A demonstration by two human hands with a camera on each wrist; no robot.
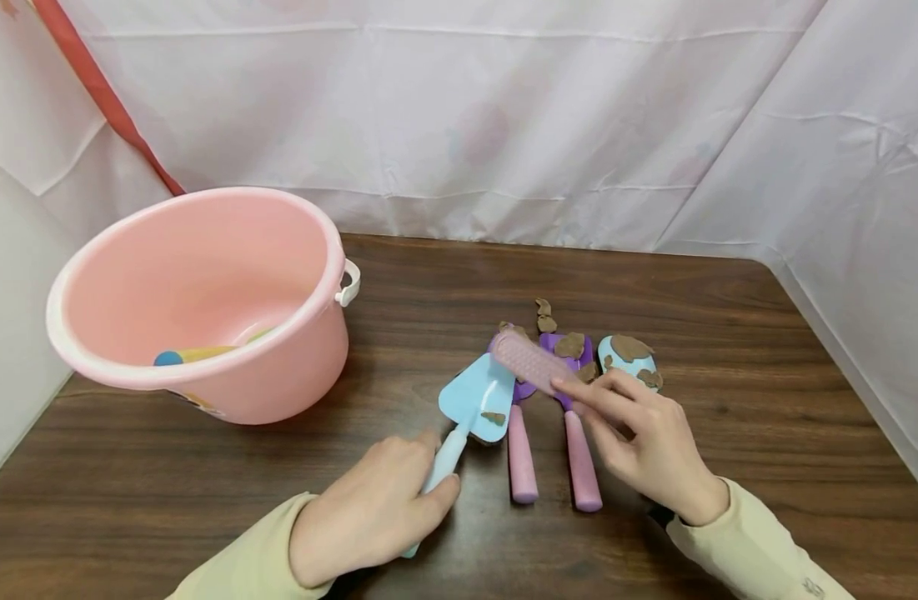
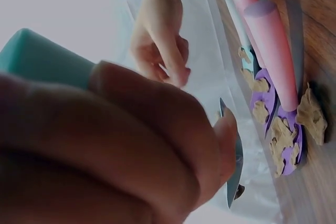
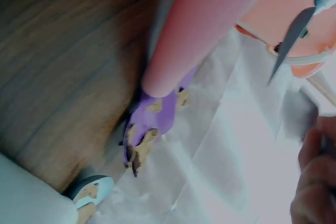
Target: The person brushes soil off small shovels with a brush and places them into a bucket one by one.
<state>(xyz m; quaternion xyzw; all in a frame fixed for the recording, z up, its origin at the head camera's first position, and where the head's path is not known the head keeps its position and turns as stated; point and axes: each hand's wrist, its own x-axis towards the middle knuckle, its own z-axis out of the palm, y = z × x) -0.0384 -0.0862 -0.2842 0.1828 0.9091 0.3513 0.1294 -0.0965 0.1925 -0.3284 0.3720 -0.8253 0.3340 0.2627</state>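
Observation:
My left hand (image 1: 376, 504) grips the handle of a light blue trowel (image 1: 469, 396), its blade tilted above the table with a small brown, clay-like piece on it. In the left wrist view the trowel blade (image 2: 237, 169) shows edge-on. Between the fingers and thumb of my right hand (image 1: 646, 442) is a flat translucent pink strip with a dotted surface (image 1: 529, 360), blurred, at the trowel's upper right. Under and beside it lie two purple toy shovels (image 1: 581, 350) with pink handles (image 1: 582, 467), bearing brown pieces. A light blue tool head (image 1: 616, 362) carries more brown pieces.
A large pink bucket (image 1: 293, 387) with a white handle lug (image 1: 349, 283) stands at the left, with a blue and yellow item (image 1: 196, 355) inside. Loose brown bits (image 1: 544, 317) lie on the dark wooden table (image 1: 766, 400). White curtains (image 1: 459, 125) surround the table.

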